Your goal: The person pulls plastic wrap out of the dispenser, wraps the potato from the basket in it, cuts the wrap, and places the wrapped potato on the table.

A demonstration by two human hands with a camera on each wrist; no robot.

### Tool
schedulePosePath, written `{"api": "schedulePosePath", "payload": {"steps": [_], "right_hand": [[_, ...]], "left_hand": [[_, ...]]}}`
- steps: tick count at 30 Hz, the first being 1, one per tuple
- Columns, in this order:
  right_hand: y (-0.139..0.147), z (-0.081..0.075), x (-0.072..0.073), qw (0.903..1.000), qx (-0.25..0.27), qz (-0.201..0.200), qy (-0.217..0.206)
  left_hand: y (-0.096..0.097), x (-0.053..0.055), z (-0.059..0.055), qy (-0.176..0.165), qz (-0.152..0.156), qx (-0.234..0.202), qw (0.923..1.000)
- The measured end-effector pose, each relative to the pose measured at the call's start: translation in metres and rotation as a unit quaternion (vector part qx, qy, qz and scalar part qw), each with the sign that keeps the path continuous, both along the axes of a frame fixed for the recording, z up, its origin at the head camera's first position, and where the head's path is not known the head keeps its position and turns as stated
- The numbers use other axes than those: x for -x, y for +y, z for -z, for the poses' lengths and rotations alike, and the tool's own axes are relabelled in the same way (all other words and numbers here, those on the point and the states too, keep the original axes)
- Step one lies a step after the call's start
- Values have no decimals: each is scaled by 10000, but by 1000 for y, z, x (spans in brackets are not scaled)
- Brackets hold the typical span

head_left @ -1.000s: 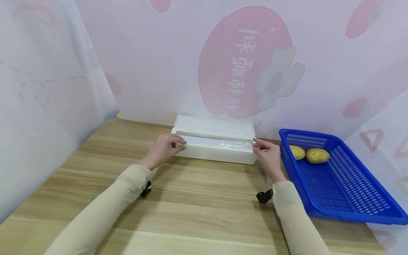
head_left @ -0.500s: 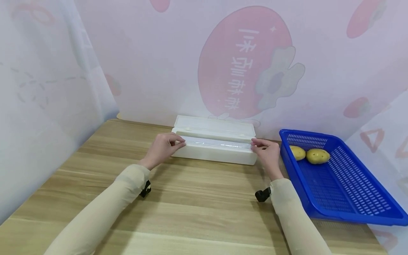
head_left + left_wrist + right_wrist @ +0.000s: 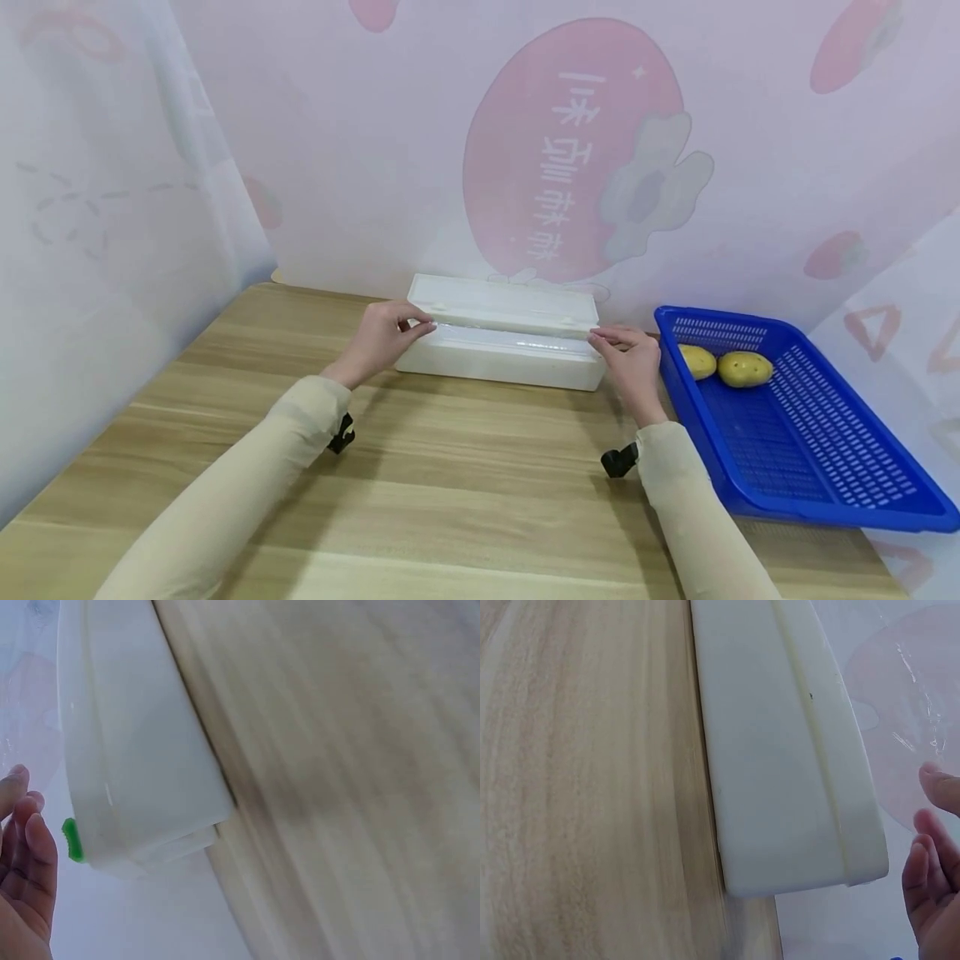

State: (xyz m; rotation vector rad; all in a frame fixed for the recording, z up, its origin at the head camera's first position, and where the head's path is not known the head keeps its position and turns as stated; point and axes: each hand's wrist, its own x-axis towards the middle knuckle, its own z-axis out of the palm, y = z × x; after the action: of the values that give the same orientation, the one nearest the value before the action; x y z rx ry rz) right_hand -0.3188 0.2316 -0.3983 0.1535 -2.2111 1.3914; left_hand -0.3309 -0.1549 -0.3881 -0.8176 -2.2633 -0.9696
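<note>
A white plastic-wrap box (image 3: 495,365) stands on the table with its lid (image 3: 502,296) tipped back. Clear plastic wrap (image 3: 525,340) stretches along the opening between both hands. At the left end, my left hand (image 3: 378,340) pinches the wrap's edge between thumb and fingers. My right hand (image 3: 628,367) pinches its other corner at the right end. Wrinkles in the clear wrap (image 3: 930,712) catch the light in the right wrist view. A small green piece (image 3: 73,840) sits on the box's end in the left wrist view.
To the right stands a blue plastic basket (image 3: 720,450) with two potatoes (image 3: 745,369) inside. A printed cloth (image 3: 360,167) hangs right behind the box. The wooden tabletop (image 3: 450,483) extends in front.
Pinching the wrap, my left hand has risen slightly and moved back, while the right hand has shifted slightly left. The wrap's edge now lies farther back, near the lid's hinge.
</note>
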Motion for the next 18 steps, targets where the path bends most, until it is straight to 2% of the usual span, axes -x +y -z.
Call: {"api": "schedulePosePath", "payload": {"steps": [9, 18], "right_hand": [[0, -3, 0, 9996, 13, 22, -268], [0, -8, 0, 9965, -304, -534, -559]], "left_hand": [[-2, 5, -8, -447, -336, 154, 9983], [-4, 7, -15, -642, -416, 290, 9966]]}}
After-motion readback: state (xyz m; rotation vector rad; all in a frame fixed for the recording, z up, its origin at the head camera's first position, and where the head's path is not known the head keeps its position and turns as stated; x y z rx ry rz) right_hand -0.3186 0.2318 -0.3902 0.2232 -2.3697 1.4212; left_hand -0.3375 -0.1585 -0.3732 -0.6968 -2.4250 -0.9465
